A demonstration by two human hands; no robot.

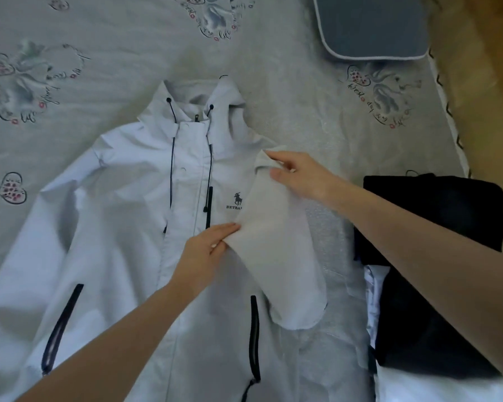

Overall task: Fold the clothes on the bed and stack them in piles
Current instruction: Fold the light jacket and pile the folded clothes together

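Note:
A pale grey-white hooded jacket (122, 204) lies face up on the bed, zipped, with black drawstrings, black pocket zips and a small horse logo on the chest. Its right-hand sleeve (279, 256) is folded inward across the front. My right hand (299, 175) pinches that sleeve at the shoulder fold. My left hand (206, 250) pinches the sleeve's inner edge near the chest. The other sleeve spreads out toward the lower left.
A grey bedspread (273, 68) with heart and flower prints covers the bed. A stack of dark folded clothes (436, 216) over white ones (436, 387) sits at the right. A grey cushion (372, 27) lies at the top right, by the bed's edge and a wooden floor (488, 82).

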